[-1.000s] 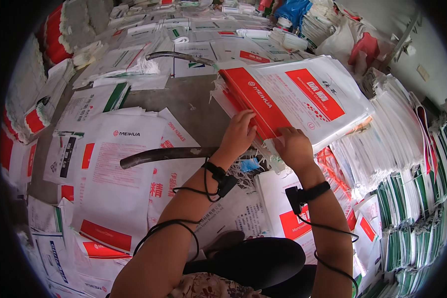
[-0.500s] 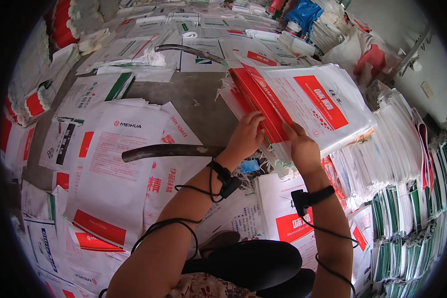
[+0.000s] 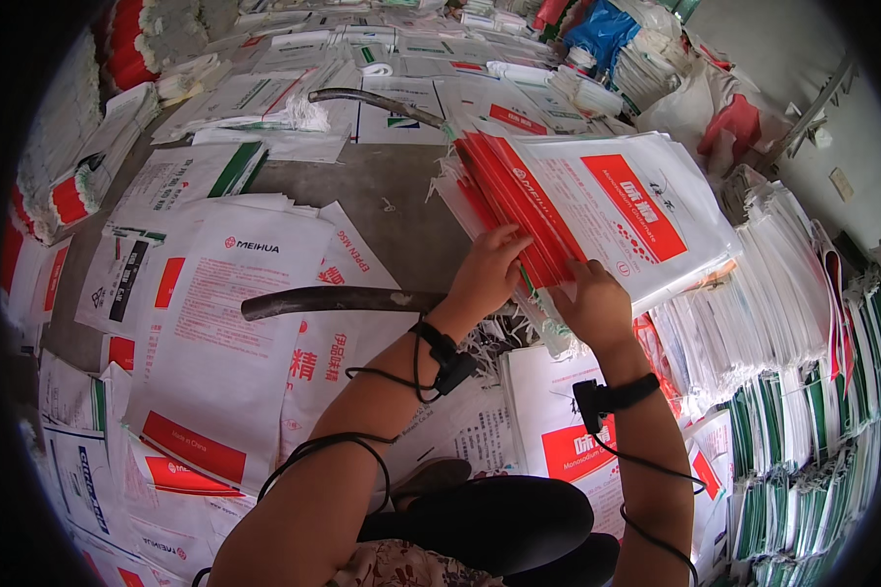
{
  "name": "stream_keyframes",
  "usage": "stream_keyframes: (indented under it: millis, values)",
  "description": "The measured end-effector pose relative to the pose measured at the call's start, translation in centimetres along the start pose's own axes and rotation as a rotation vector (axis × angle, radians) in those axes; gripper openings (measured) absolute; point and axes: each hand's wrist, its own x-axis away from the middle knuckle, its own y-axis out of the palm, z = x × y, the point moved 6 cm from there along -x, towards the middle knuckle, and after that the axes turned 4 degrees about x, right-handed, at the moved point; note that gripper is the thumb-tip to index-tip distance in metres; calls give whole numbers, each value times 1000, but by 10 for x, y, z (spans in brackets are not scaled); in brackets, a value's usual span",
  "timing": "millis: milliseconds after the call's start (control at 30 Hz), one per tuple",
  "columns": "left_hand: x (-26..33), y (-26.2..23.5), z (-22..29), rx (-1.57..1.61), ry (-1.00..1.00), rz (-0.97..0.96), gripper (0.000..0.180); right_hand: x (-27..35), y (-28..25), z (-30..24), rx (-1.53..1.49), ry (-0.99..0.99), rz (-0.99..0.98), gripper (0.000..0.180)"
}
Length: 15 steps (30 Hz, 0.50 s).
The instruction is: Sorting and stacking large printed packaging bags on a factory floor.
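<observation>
Our left hand [image 3: 491, 264] bends its fingers against the red edge of the sack stack [image 3: 582, 220]; our right hand [image 3: 597, 298] is just beside it, thumb at that same edge. These 2 hands are apart from each other, and we cannot tell whether either is clamped on a sack. We have the stack ahead of us, right of centre, next to a white pile [image 3: 783, 279].

1 s ago its front showed mainly 1 wide red band; now several narrower red strips fan out in steps beside it. Its top panel [image 3: 633, 207] is red with white characters and Latin letters, crossed by dark strokes, with red dots and small red print near it.

Left of us, a sack [image 3: 230, 352] carries a dark heading, pale red print and a red foot band with lettering. Between it and our left hand, we see a dark tube [image 3: 338, 302].
</observation>
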Motion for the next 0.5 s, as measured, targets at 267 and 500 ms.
stream_keyframes:
  millis: [267,500]
  values:
    - [3,-1,-8,64,-51,56,31,-2,7,21,-28,119,43,35]
    - [1,-2,-2,80,-27,38,33,2,2,1,11,-28,-8,37]
